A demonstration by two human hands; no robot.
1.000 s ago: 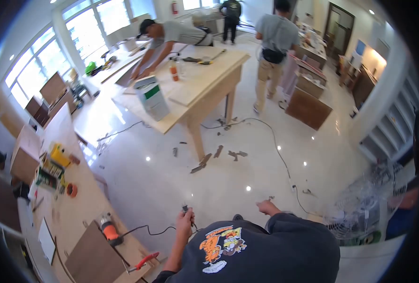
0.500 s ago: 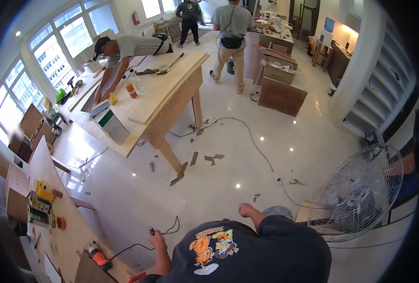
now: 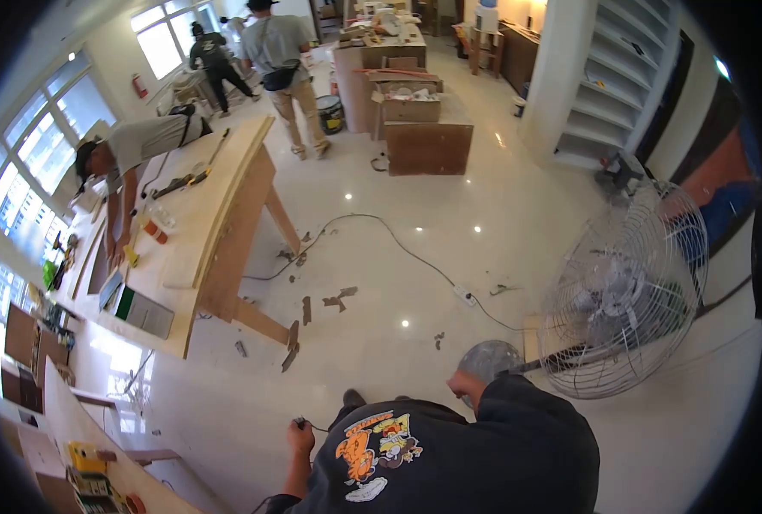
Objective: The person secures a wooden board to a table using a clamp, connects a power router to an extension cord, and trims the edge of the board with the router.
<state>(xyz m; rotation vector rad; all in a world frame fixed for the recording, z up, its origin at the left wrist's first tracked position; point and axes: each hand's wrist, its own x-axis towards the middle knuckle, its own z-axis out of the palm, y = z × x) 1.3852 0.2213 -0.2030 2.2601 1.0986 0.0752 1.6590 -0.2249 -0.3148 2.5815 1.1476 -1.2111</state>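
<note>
Left hand [image 3: 300,438] closed, right hand [image 3: 464,385] perhaps curled, well apart

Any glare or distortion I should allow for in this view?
Head view: windows blow out white, the glossy floor throws back bright spots, the wide-angle lens bends edges, corners go dark, and the small dark item in the left hand lacks detail.

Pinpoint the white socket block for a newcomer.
Start at the wire-caged fan on the right. On the glossy floor to its left, a dark cable curves toward the workbench. The block sits in that cable's run: small, white and wired, unlike the loose brown scraps.
</note>
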